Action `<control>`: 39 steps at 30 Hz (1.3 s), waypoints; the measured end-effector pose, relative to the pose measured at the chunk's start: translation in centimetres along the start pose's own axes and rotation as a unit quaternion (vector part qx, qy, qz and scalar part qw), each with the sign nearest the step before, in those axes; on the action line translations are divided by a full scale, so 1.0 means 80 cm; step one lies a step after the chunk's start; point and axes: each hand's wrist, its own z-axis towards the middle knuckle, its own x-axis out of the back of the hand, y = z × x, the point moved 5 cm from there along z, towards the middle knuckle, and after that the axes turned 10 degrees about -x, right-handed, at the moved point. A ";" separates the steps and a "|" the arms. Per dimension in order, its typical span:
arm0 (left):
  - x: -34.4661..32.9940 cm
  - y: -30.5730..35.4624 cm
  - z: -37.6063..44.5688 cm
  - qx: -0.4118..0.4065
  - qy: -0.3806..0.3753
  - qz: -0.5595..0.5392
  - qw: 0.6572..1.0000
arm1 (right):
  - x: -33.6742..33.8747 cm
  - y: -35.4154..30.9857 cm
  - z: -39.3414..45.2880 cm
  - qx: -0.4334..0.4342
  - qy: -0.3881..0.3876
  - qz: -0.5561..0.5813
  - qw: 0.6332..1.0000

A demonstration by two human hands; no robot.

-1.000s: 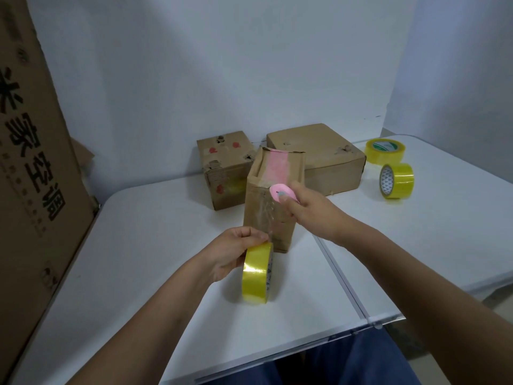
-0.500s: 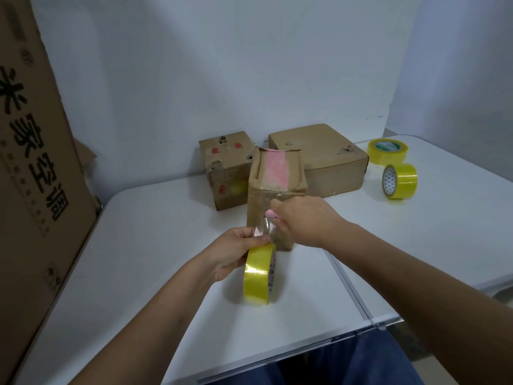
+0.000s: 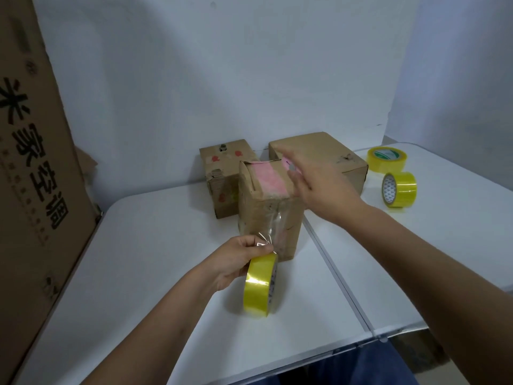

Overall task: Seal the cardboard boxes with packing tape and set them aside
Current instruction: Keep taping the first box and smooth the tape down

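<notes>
Tall brown cardboard box [image 3: 270, 215] with a pink strip across its top, upright at the middle of the white worktop [image 3: 155, 259], right by the seam between the two worktop panels. Clear tape strip [image 3: 273, 226] stuck down the box's near face, running from the box to the roll. Yellow packing tape roll [image 3: 260, 284] on edge on the worktop just in front of the box, steadied by the left hand [image 3: 238, 258], thumb and fingers [image 3: 251, 241] pinched on the crinkled loose tape at the top of the roll. Right hand [image 3: 319, 187] raised at the box's upper right edge, somewhat motion-blurred, fingers extended and lightly spread, flat along the right side of the pink top; a small pink-and-grey item at the fingertips, too blurred to identify, and whether gripped or not, cannot tell. Behind the tall box, touching or nearly so, a squat brown cardboard box with red marks [image 3: 226, 173] to the left and a wider flat brown cardboard box [image 3: 319, 151] to the right, both against the pale wall. Further right on the worktop, well apart from the boxes, two more yellow tape rolls: one lying flat [image 3: 386, 159], one standing on edge [image 3: 399, 189] just in front of it. Large printed brown cardboard sheet [image 3: 30, 173] leaning at the far left edge.
</notes>
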 end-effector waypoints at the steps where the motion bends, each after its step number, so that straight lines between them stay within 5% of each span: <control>1: 0.000 0.001 0.000 -0.001 -0.001 0.002 1.000 | -0.006 -0.001 0.001 0.013 -0.002 -0.017 1.000; 6: -0.001 0.002 0.003 -0.004 0.004 -0.003 1.000 | -0.061 0.005 0.001 0.058 -0.059 -0.091 0.992; 15: 0.011 0.002 0.007 -0.011 0.048 0.007 0.999 | -0.088 0.008 0.007 0.046 0.067 -0.145 0.986; 22: 0.014 0.007 0.012 0.018 0.036 0.031 0.999 | -0.096 0.011 0.006 0.037 0.075 -0.162 0.983; 26: 0.014 -0.015 -0.002 0.055 -0.018 0.134 0.989 | -0.091 0.030 0.019 -0.023 0.055 -0.153 0.986; 35: 0.022 -0.009 0.010 0.037 0.023 0.047 0.998 | -0.108 0.015 0.032 -0.010 0.039 -0.174 0.984; 39: 0.029 -0.026 0.011 0.031 0.064 -0.010 0.997 | -0.088 0.002 0.026 -0.017 0.050 -0.071 0.996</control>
